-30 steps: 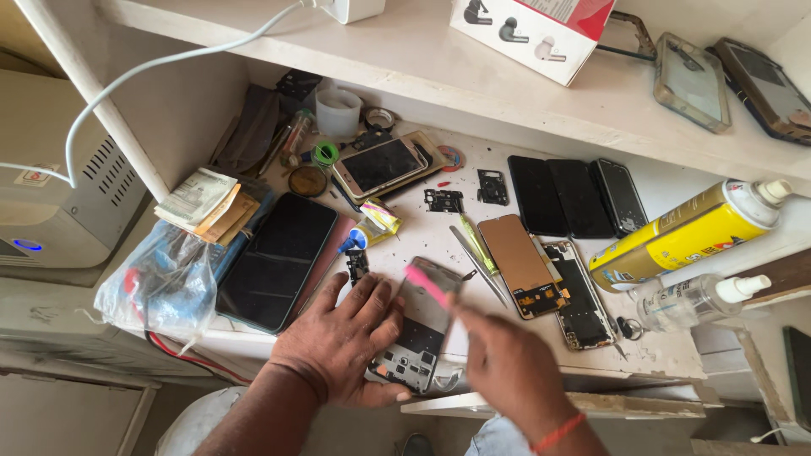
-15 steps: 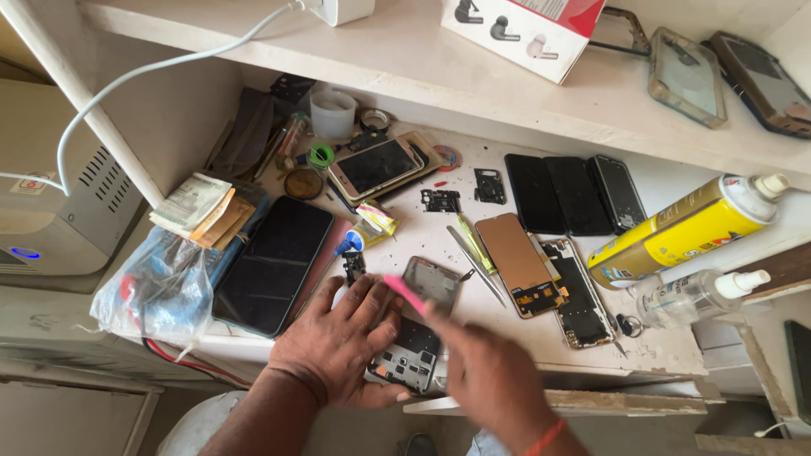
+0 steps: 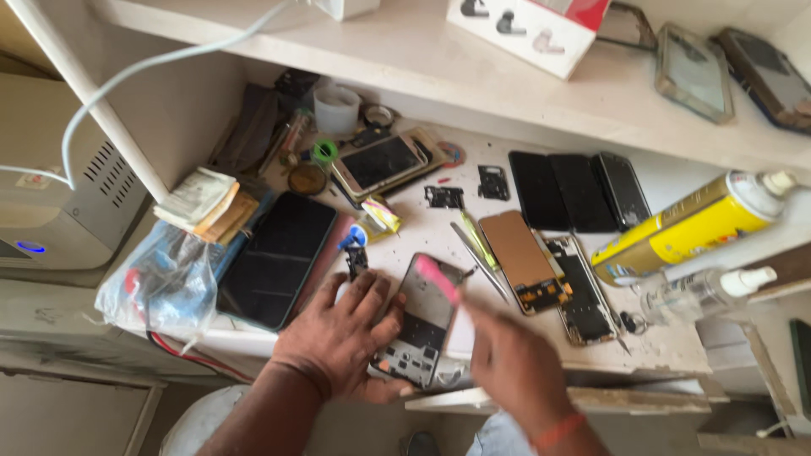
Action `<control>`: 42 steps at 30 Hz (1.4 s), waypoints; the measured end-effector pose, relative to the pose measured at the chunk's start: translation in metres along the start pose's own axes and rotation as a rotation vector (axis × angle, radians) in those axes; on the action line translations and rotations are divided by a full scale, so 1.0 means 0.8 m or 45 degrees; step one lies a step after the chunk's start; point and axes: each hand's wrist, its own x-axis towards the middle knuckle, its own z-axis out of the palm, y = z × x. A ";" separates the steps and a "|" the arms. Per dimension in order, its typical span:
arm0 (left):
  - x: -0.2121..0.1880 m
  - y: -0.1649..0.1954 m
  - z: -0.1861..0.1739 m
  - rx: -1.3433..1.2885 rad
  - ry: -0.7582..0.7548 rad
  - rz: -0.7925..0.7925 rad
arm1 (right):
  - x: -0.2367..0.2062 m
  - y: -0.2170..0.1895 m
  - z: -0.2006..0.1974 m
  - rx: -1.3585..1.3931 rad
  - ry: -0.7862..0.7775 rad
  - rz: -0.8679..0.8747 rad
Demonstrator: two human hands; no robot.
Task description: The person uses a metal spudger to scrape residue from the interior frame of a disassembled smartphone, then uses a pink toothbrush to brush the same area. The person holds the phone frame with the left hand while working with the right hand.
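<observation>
My left hand (image 3: 342, 333) lies flat on the bench and grips the left edge of an opened phone frame (image 3: 420, 317) near the front edge. My right hand (image 3: 511, 359), blurred by motion, holds a thin pink tool (image 3: 438, 279) whose tip is over the upper part of the frame. A red band sits on my right wrist. Metal tweezers (image 3: 477, 253) lie just right of the frame.
A brown phone back (image 3: 519, 253) and an open phone body (image 3: 579, 291) lie to the right, a yellow spray can (image 3: 684, 228) and a clear bottle (image 3: 705, 291) beyond. A large black screen (image 3: 279, 257), a plastic bag (image 3: 160, 283) and banknotes (image 3: 203, 203) sit left. Dark phones (image 3: 579, 190) lie behind.
My right hand has swung the pink tool across the phone frame, first left, then back right. My left hand stays on the frame. The view has shifted slightly.
</observation>
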 end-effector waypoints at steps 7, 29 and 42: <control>0.004 0.004 -0.002 -0.010 -0.129 -0.049 | -0.013 -0.008 0.008 -0.020 -0.144 0.060; 0.012 0.011 -0.013 -0.019 -0.182 -0.199 | -0.076 0.010 -0.014 0.167 -0.418 0.007; 0.009 0.010 -0.008 0.003 -0.157 -0.185 | -0.080 0.021 -0.016 0.241 -0.465 -0.209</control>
